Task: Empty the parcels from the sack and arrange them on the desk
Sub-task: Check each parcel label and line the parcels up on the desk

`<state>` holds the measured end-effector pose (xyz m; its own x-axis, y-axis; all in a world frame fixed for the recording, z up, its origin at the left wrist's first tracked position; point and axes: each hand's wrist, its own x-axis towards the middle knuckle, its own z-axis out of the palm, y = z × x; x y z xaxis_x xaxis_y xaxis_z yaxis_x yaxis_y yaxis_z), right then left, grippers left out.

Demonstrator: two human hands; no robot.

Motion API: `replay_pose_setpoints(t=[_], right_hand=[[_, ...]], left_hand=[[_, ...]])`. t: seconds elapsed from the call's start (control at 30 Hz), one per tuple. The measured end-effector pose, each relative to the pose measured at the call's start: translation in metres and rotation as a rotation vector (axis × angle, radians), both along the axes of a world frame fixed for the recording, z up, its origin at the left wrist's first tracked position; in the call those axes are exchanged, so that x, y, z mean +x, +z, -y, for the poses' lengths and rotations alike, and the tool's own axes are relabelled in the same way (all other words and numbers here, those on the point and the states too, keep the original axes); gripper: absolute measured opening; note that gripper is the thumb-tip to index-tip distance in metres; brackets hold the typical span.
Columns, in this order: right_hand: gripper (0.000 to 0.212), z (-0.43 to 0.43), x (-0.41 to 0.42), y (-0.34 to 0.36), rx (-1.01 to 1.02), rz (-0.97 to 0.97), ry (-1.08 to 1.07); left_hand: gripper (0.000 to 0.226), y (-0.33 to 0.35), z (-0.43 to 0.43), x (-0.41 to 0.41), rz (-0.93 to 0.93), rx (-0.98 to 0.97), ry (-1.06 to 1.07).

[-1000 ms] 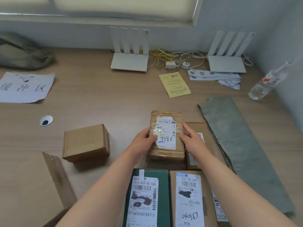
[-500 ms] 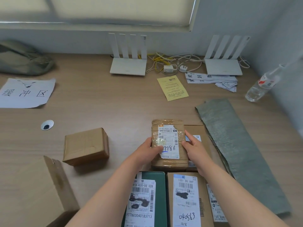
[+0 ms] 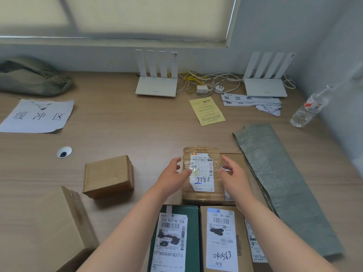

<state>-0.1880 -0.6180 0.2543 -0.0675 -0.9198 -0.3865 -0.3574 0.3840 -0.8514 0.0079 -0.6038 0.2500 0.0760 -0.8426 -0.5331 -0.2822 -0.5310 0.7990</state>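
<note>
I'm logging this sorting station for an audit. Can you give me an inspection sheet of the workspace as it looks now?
Surface: wooden desk, with a cable grommet.
Job's things: taped parcel marked 7786 on the desk; green parcel and labelled brown parcel nearest the person; plain box at left; flattened grey sack at right.
Clutter: yellow leaflet, printed sign, paper strips, water bottle, second crumpled sack.
Hands: left hand and right hand open, either side of the taped parcel.
Cables: tangled wires and adapters between two white routers.
Surroundings: window blind, wall.
</note>
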Motion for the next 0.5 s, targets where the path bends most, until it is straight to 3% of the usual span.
replay_pose_setpoints(t=[0.2, 0.5], right_hand=[[0.048, -0.014, 0.004, 0.033, -0.106, -0.013, 0.054], [0.040, -0.053, 0.053, 0.071, -0.100, 0.097, 0.140]], left_hand=[[0.062, 0.030, -0.030, 0.014, 0.025, -0.161, 0.090], [0.049, 0.069, -0.091, 0.066, 0.007, -0.256, 0.205]])
